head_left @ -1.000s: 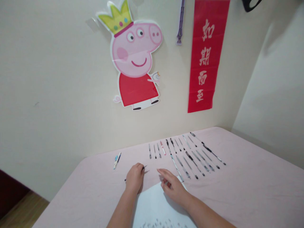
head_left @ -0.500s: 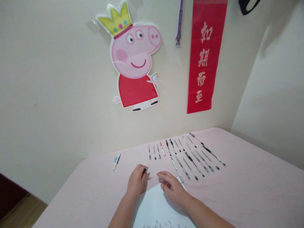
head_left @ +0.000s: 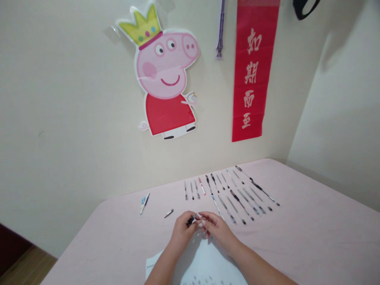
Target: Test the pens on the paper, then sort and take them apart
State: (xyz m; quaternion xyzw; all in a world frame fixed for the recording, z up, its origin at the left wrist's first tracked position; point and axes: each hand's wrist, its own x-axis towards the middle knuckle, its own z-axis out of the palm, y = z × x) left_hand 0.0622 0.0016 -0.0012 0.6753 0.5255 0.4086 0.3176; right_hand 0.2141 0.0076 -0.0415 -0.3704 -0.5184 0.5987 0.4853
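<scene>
My left hand (head_left: 183,229) is closed around a short black pen part (head_left: 191,220), whose dark end shows above the fingers. Against it, fingertips together, is my right hand (head_left: 218,228); something thin and pale shows between the two hands, too small and hidden to name. Both hands are over the upper end of a white sheet of paper (head_left: 204,261), which has many small dark marks or bits near the bottom edge of the view. Left of my left hand, a small black-and-white pen piece (head_left: 169,213) lies on the pink cloth.
Two rows of pens and refills (head_left: 234,202) lie on the pink-covered table (head_left: 97,245) beyond my hands, among them a red-and-white pen (head_left: 202,186). At the left lie a blue-and-white pen (head_left: 144,204) and a small blue piece. The wall (head_left: 74,118) rises directly behind.
My left hand has moved right and met my right hand, both now working close together. The small black-and-white piece now shows on the cloth to the left. The view has shifted slightly.
</scene>
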